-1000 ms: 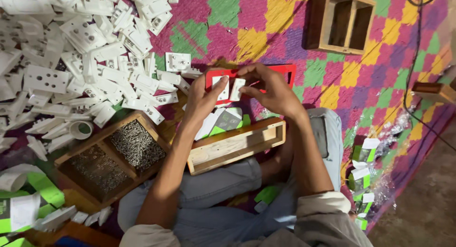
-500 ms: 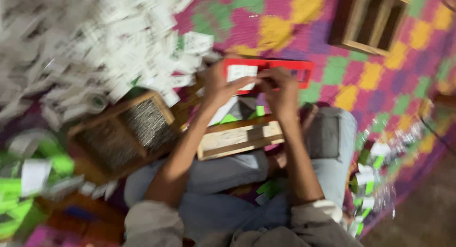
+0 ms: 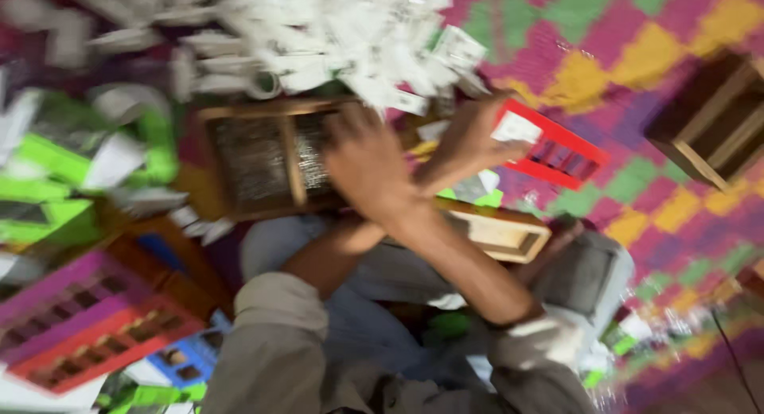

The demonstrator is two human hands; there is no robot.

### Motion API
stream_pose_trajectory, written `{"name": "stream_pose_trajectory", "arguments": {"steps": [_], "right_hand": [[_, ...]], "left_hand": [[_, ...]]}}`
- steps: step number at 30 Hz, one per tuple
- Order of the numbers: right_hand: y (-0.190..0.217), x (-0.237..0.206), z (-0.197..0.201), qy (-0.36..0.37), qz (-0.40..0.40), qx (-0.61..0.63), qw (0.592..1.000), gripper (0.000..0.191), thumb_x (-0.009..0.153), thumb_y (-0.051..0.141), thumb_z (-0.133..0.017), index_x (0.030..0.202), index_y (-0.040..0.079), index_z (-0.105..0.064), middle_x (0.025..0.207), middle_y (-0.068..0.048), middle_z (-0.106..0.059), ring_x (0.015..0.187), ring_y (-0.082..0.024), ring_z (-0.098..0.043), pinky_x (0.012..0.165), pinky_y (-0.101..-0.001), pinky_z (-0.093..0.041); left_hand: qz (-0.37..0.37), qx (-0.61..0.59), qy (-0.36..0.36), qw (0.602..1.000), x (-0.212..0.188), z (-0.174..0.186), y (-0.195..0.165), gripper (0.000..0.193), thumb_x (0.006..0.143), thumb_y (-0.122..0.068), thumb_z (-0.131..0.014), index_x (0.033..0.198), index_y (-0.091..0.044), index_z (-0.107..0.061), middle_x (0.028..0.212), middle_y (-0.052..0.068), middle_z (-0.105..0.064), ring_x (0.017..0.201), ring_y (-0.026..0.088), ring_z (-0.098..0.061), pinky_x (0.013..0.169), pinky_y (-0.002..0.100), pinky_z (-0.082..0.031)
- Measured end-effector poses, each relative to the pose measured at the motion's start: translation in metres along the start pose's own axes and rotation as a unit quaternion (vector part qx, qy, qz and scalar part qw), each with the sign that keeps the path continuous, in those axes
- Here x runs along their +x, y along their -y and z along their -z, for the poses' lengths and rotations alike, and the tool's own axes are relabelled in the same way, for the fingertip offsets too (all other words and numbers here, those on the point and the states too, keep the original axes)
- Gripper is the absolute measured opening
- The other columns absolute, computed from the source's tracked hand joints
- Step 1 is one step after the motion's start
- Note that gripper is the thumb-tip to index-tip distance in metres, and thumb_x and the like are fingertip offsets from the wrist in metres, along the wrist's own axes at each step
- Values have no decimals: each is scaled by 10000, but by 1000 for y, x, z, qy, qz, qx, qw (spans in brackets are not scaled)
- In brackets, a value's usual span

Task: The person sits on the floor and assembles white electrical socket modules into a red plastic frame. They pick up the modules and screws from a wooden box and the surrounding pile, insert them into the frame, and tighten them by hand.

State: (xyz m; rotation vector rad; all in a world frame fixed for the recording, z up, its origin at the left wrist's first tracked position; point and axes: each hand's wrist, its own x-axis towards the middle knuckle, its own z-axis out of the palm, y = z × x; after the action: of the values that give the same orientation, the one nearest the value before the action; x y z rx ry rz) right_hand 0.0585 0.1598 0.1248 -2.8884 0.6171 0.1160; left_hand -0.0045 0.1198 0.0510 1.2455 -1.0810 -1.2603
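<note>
Looking down through heavy blur, we are seeing our arms crossing over our lap. Our right hand is reaching across to the left and hovering over the wooden box with its two compartments of dark small parts; its back is facing us, so we cannot tell how its grip is set. Our left hand is passing underneath and pinching a white piece in a narrow grip, right at the near end of the red tray, which is lying on the patterned mat. A heap of white pieces is lying just beyond the box, and green packets are sitting off to the left.
</note>
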Motion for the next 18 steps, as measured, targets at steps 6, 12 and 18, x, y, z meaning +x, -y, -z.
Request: {"name": "stream_pose_trajectory", "arguments": {"steps": [6,12,18], "right_hand": [[3,15,5,-66,-35,21,997,89,730,155,-678,737,68,-700,914,-70,-615,969,-259,-600,888,-379,-536],[2,10,34,-116,-51,286,950,159,801,55,-682,947,5,-718,1041,-122,-636,1016,-294,-635,866,-403,-550],[-49,-90,76,-198,-161,568,782,135,968,38,-749,1102,55,-755,1136,-78,-742,1121,-199,-714,1001,-355,-598]], "left_hand": [[-7,-1,8,1000,12,24,-20,434,756,-225,-874,1086,-59,-648,899,149,-773,860,285,-784,748,387,-600],[-20,14,4,1000,8,37,-33,416,766,-197,-883,1088,-71,-651,868,118,-760,814,240,-785,721,361,-609],[36,-68,38,996,12,32,-27,378,801,-189,-875,1081,-49,-663,886,102,-752,784,157,-733,698,344,-602]]}}
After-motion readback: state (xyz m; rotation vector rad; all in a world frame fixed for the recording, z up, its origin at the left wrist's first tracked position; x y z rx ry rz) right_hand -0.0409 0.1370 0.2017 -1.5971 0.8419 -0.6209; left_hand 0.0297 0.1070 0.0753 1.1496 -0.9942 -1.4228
